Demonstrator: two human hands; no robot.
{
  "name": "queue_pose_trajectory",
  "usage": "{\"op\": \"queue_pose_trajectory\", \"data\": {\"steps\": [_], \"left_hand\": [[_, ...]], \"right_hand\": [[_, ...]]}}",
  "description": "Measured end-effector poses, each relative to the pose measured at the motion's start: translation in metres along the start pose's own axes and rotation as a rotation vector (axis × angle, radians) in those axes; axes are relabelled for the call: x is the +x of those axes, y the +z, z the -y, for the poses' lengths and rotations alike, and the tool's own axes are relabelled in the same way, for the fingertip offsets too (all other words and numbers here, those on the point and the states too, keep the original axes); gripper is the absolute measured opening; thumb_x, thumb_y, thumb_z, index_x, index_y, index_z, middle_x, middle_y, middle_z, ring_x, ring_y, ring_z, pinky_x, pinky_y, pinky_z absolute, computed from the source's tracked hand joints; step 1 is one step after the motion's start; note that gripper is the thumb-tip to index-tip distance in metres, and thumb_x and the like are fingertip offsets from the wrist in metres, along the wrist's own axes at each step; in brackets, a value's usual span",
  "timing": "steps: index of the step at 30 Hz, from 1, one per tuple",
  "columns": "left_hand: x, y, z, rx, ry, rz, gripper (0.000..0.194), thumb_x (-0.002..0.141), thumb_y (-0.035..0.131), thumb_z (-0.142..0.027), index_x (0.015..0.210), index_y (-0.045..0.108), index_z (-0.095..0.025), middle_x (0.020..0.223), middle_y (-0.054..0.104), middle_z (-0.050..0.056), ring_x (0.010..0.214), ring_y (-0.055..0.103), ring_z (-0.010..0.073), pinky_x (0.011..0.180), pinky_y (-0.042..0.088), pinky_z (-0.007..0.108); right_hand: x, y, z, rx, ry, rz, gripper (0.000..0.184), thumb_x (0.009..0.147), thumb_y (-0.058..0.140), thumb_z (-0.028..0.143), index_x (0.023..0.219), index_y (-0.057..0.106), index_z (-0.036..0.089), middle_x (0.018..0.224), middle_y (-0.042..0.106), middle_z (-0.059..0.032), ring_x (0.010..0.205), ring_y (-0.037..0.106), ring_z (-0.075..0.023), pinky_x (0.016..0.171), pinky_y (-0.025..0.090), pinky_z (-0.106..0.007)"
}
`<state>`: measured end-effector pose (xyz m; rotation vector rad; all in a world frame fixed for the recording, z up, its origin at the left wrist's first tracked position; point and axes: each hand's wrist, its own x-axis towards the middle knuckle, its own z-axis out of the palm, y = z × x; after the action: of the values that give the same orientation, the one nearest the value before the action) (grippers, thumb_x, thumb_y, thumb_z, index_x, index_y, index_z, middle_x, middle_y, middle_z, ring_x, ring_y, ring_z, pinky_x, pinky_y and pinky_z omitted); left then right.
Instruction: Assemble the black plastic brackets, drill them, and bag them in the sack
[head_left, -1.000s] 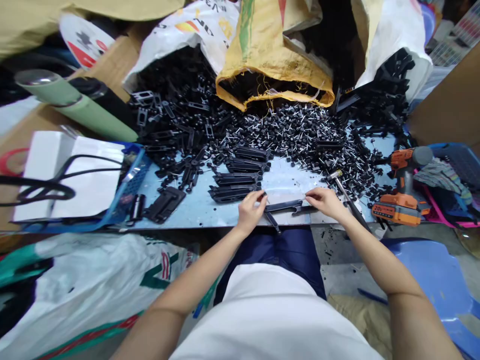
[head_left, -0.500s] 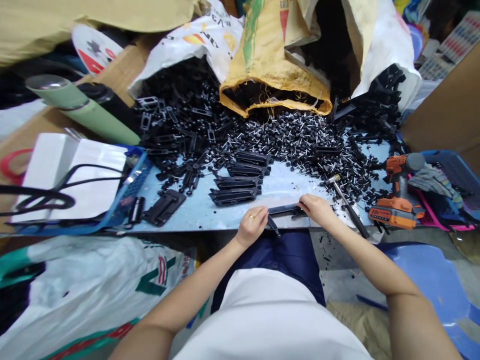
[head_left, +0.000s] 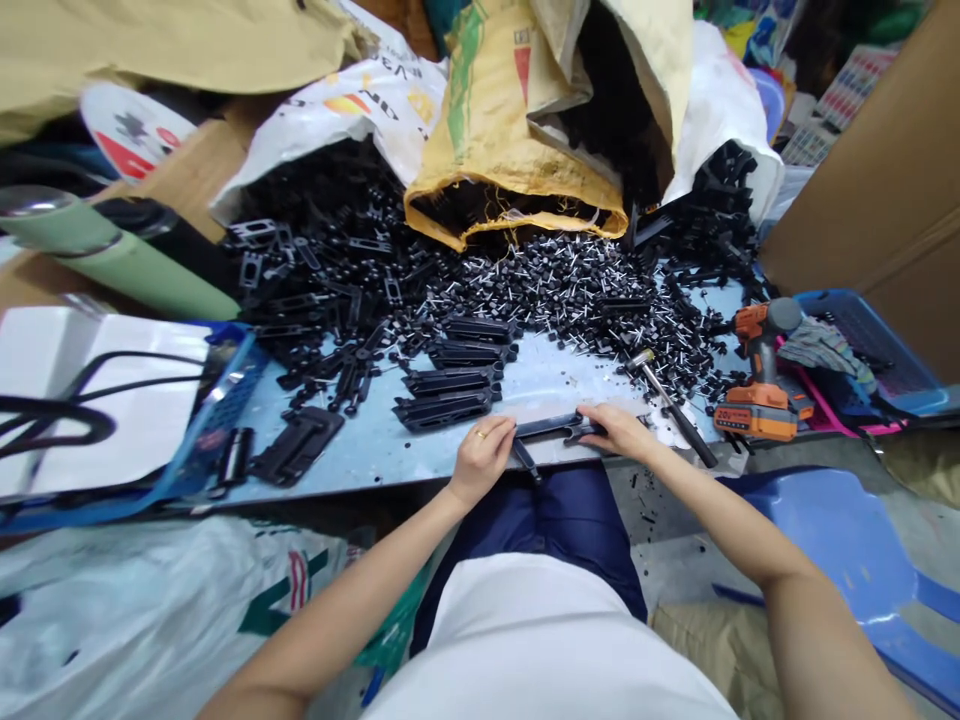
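Between my two hands, at the table's front edge, lies a long black plastic part (head_left: 546,427) with a short leg hanging down near its left end. My left hand (head_left: 482,460) pinches the left end, fingers closed. The right end is gripped by my right hand (head_left: 611,430), its thumb and fingers closed around it. Just beyond my left hand, several similar black assembled parts (head_left: 446,408) lie stacked in a row. To the right of my right hand rests a hammer (head_left: 679,412) with a dark handle.
A heap of small black pieces with metal pins (head_left: 555,290) spreads across the back, below a yellow sack (head_left: 495,150). An orange cordless drill (head_left: 761,375) stands at right. A blue basket (head_left: 217,400) and green flask (head_left: 142,270) are at left; a blue plastic chair (head_left: 832,530) is lower right.
The camera view has turned, so the scene sits further left. Both hands still hold the black part; the fingers of my right hand have shifted slightly around its end.
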<state>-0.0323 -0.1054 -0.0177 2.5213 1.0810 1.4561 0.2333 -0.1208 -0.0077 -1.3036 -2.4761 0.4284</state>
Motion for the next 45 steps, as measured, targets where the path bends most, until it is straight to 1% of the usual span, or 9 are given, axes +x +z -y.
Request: {"op": "queue_pose_trajectory", "data": {"steps": [4, 7, 9, 11, 15, 18, 22, 28, 45], "left_hand": [[-0.001, 0.003, 0.004, -0.032, -0.086, 0.036, 0.016, 0.087, 0.047, -0.017, 0.099, 0.057, -0.019, 0.088, 0.067, 0.006, 0.081, 0.065, 0.0164, 0.074, 0.053, 0.029], [-0.007, 0.001, 0.001, -0.027, -0.248, 0.031, 0.025, 0.086, 0.048, -0.027, 0.109, 0.053, -0.017, 0.096, 0.064, 0.011, 0.083, 0.064, 0.0183, 0.074, 0.053, 0.031], [-0.01, -0.003, -0.006, 0.04, -0.382, 0.051, 0.028, 0.084, 0.051, -0.035, 0.103, 0.054, -0.015, 0.091, 0.063, 0.011, 0.08, 0.063, 0.0193, 0.07, 0.051, 0.031], [-0.011, -0.008, -0.02, 0.143, -0.514, 0.214, 0.023, 0.082, 0.051, -0.039, 0.084, 0.059, -0.018, 0.073, 0.063, 0.006, 0.071, 0.062, 0.0192, 0.064, 0.049, 0.029], [0.0, -0.014, -0.049, 0.283, -0.72, 0.747, 0.027, 0.081, 0.049, -0.039, 0.068, 0.062, -0.02, 0.062, 0.064, 0.005, 0.064, 0.064, 0.0206, 0.057, 0.043, 0.027], [0.01, -0.011, -0.06, 0.318, -0.796, 0.873, 0.03, 0.083, 0.045, -0.038, 0.075, 0.066, -0.018, 0.069, 0.068, 0.009, 0.069, 0.066, 0.0235, 0.058, 0.043, 0.028], [0.015, 0.001, -0.062, 0.338, -0.835, 0.872, 0.034, 0.084, 0.044, -0.04, 0.078, 0.068, -0.017, 0.072, 0.07, 0.011, 0.07, 0.067, 0.025, 0.058, 0.043, 0.028], [0.011, 0.008, -0.058, 0.351, -0.812, 0.822, 0.033, 0.083, 0.046, -0.038, 0.076, 0.069, -0.017, 0.072, 0.07, 0.011, 0.071, 0.067, 0.0248, 0.057, 0.041, 0.028], [0.007, 0.015, -0.051, 0.336, -0.775, 0.76, 0.033, 0.084, 0.046, -0.036, 0.079, 0.069, -0.013, 0.079, 0.07, 0.015, 0.076, 0.066, 0.0262, 0.06, 0.042, 0.03]], "right_hand": [[-0.008, 0.012, 0.008, 0.007, 0.03, -0.069, 0.045, 0.088, 0.049, 0.038, 0.124, 0.047, 0.012, 0.084, 0.062, -0.0089, 0.08, 0.059, -0.0186, 0.071, 0.049, -0.032], [-0.007, 0.006, 0.02, -0.058, 0.056, -0.105, 0.047, 0.086, 0.05, 0.043, 0.123, 0.048, 0.013, 0.095, 0.062, -0.0125, 0.09, 0.057, -0.0214, 0.078, 0.047, -0.037], [0.003, 0.003, 0.033, -0.112, 0.044, -0.169, 0.045, 0.087, 0.048, 0.044, 0.121, 0.051, 0.015, 0.106, 0.059, -0.0155, 0.101, 0.054, -0.0236, 0.085, 0.044, -0.04], [0.02, 0.005, 0.048, -0.137, -0.027, -0.206, 0.039, 0.09, 0.043, 0.04, 0.12, 0.053, 0.016, 0.111, 0.058, -0.0155, 0.105, 0.052, -0.0229, 0.087, 0.042, -0.039], [0.057, 0.025, 0.072, -0.125, -0.205, -0.115, 0.036, 0.093, 0.037, 0.035, 0.121, 0.053, 0.018, 0.114, 0.058, -0.0134, 0.1, 0.055, -0.0199, 0.084, 0.044, -0.035], [0.069, 0.038, 0.071, -0.075, -0.199, -0.054, 0.036, 0.094, 0.037, 0.031, 0.123, 0.052, 0.018, 0.111, 0.059, -0.013, 0.098, 0.056, -0.0188, 0.083, 0.045, -0.034], [0.068, 0.043, 0.06, 0.042, -0.174, -0.05, 0.039, 0.092, 0.036, 0.019, 0.129, 0.048, 0.021, 0.108, 0.06, -0.0101, 0.1, 0.055, -0.0169, 0.084, 0.046, -0.031], [0.066, 0.05, 0.054, 0.104, -0.162, -0.045, 0.062, 0.079, 0.036, -0.001, 0.134, 0.042, 0.026, 0.108, 0.058, -0.0081, 0.098, 0.052, -0.0173, 0.084, 0.047, -0.034], [0.073, 0.049, 0.059, 0.108, 0.001, -0.021, 0.063, 0.075, 0.034, -0.004, 0.13, 0.049, 0.022, 0.101, 0.054, -0.0065, 0.09, 0.048, -0.017, 0.085, 0.043, -0.033]]}}
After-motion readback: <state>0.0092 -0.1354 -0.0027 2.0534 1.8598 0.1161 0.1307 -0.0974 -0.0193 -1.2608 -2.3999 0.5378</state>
